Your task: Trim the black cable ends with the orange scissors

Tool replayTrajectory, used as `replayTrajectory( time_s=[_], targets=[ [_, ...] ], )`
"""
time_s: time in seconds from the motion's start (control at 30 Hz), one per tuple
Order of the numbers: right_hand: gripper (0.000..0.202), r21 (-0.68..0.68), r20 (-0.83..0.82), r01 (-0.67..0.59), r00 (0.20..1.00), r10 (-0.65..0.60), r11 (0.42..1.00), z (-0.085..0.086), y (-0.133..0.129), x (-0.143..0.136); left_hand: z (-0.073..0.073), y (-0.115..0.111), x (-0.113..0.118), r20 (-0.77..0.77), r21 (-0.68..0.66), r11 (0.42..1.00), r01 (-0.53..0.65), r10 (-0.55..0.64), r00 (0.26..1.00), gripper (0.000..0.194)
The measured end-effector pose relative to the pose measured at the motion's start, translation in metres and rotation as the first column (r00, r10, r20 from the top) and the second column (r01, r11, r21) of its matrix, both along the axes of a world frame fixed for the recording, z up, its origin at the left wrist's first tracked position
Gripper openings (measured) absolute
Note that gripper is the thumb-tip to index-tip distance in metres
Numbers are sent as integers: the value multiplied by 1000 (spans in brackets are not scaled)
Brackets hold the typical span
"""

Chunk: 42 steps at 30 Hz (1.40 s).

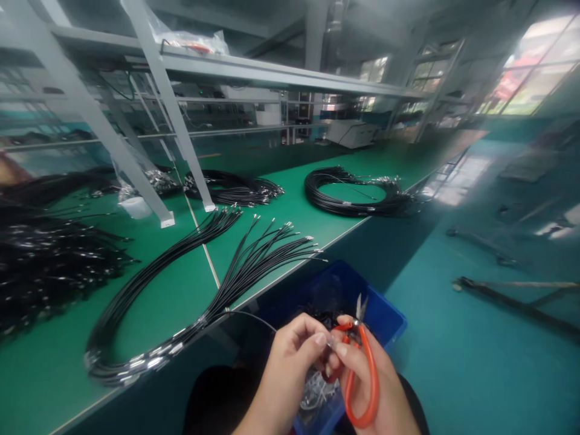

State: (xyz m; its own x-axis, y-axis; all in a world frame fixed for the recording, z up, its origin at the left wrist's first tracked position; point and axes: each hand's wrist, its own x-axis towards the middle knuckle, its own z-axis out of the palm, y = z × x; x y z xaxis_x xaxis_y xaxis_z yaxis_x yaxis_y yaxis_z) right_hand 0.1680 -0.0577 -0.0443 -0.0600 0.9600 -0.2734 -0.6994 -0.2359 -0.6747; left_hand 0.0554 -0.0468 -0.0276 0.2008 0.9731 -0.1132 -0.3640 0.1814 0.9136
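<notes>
Cables [58,266] run blurred off the left edge; three looped bundles [120,301] follow on the tabletop [290,205], one partly behind a post [175,115]. The left hand [294,344], nearly closed, pinches one thin cable [254,316], tip indistinct; the right hand [361,383], curled, meets it, holding one pair of scissors [374,380] above a blue bin [394,317].

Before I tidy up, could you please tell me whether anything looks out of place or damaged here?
Mildly: the far-right black cable coil appears to stick out past the edge of the green bench, so it could get knocked. Nothing looks plainly spilled or damaged.
</notes>
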Motion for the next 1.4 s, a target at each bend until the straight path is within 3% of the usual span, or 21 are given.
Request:
replayTrajectory(
  time_s=[0.23, 0.33, 0.4, 0.47, 0.53, 0.63, 0.7, 0.77, 0.83, 0.93, 1.1, 1.17, 1.23, 1.33, 1.4],
  targets=[
    [27, -41, -82, 13, 996, -17, 999, -1, 0, 2, -5, 2, -2, -15, 44, 999, 12, -11, 1000, 14],
    [28, -68, -151, 21, 988, -32, 997, 1, 3, 1, -6, 3, -11, -238, 134, 989, -62, 92, 967, 9],
    [26, -66, -165, 23, 986, -33, 998, 3, 3, -2, -3, 3, -15, -470, 341, 937, -70, 235, 851, 12],
    [22, -58, -166, 19, 986, -29, 998, 7, 4, -6, 2, 2, -18, -626, 536, 843, 44, 361, 691, 24],
    [20, -53, -173, 20, 985, -29, 998, 9, 4, -9, 6, 2, -19, -686, 612, 776, 155, 422, 592, 27],
    [21, -49, -193, 33, 980, -42, 998, 8, 5, -9, 7, 4, -23, -707, 640, 753, 152, 499, 501, 21],
    [22, -43, -203, 36, 978, -44, 998, 6, 6, -8, 5, 5, -27, -716, 623, 772, 125, 497, 490, 20],
    [22, -43, -209, 35, 977, -44, 998, 4, 6, -7, 4, 6, -29, -719, 587, 799, 132, 439, 539, 24],
    [21, -52, -212, 41, 976, -51, 998, 5, 7, -8, 7, 5, -29, -719, 593, 783, 190, 408, 563, 30],
    [19, -61, -229, 51, 971, -64, 997, 9, 6, -11, 13, 6, -24, -715, 647, 718, 257, 453, 532, 34],
    [20, -41, -263, 44, 963, -53, 998, 11, 5, -11, 16, 8, -21, -731, 671, 668, 322, 522, 439, 24],
    [20, -39, -267, 47, 962, -56, 998, 11, 4, -10, 14, 7, -25, -733, 672, 680, 295, 551, 399, 22],
    [21, -54, -248, 65, 966, -77, 996, 11, 4, -9, 13, 6, -28, -743, 626, 756, 190, 505, 438, 21],
    [21, -46, -211, 92, 972, -99, 995, 12, 5, -9, 14, 1, -26, -715, 399, 909, 118, 227, 661, 19],
    [20, -19, -190, 88, 978, -90, 996, 14, 6, -10, 16, -2, -20, -613, 257, 958, 127, 60, 788, 14]
  ],
)
